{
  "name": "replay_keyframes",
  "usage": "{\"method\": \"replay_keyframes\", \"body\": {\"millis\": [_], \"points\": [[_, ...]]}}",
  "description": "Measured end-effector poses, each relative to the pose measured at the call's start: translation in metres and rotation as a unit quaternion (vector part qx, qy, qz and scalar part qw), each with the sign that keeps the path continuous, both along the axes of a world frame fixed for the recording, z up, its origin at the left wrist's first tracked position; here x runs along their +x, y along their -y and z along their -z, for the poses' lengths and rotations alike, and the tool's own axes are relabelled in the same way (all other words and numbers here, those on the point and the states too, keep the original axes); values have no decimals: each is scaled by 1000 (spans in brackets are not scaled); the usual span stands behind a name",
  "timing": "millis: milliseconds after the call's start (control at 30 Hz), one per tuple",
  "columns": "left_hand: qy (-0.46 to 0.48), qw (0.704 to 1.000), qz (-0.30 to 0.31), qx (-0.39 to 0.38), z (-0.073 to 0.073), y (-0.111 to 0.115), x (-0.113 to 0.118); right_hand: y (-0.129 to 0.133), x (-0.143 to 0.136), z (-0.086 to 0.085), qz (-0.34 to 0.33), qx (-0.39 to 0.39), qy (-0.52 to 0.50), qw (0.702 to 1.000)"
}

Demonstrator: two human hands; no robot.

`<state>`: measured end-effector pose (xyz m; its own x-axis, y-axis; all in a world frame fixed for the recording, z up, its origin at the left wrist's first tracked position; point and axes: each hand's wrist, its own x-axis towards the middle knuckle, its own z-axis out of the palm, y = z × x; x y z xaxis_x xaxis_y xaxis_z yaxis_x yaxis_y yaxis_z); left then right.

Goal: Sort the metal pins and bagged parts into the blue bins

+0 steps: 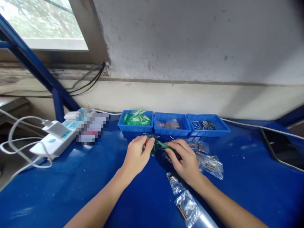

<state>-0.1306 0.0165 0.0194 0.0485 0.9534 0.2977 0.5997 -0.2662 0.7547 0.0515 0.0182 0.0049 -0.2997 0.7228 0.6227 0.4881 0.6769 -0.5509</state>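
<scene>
My left hand [137, 153] is closed on a small green bag [154, 148] in front of the blue bins. My right hand [184, 158] pinches the right end of the green plastic, so the piece stretches between both hands. Thin metal pins [152, 135] lie just beyond my left fingertips. The left bin [136, 128] holds green packets, the middle bin [173, 131] small clear packets, and the right bin [209, 132] loose metal pins. Clear bags with copper-coloured pieces [213, 166] lie beside and partly behind my right hand.
More clear bags [187, 207] lie near the front, by a clear plastic sheet [205, 220]. A white power strip [51, 144] with cables and a pixelated object [91, 129] are at left. A dark phone [285, 148] lies at right. The wall stands behind the bins.
</scene>
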Motion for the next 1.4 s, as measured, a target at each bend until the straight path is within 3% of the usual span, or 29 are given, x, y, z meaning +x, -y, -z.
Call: {"method": "replay_keyframes", "body": {"millis": [133,233,367,633,800,900,967,1133,1267,1400], "points": [[121,988,75,-63,2,6,6,3,-4,3,-25,32,25,999],[112,988,74,-70,4,6,7,7,-9,4,-39,14,16,999],[85,994,65,-24,4,6,7,11,-10,1,4,-20,-47,999],[31,994,100,-4,2,13,14,11,-3,0,12,-184,-163,969],[35,988,140,47,1,15,18,17,3,-11,-44,-257,-248,933],[30,984,147,99,3,16,19,20,5,-14,-23,-235,-249,939],[46,987,124,95,6,17,20,20,5,-12,15,-212,-234,949],[114,990,78,-27,8,18,19,21,2,-7,28,-200,-251,947],[123,982,114,-82,3,22,19,23,4,-8,38,-169,-208,963],[214,957,157,-120,1,29,26,21,7,-7,41,-125,-188,973]]}}
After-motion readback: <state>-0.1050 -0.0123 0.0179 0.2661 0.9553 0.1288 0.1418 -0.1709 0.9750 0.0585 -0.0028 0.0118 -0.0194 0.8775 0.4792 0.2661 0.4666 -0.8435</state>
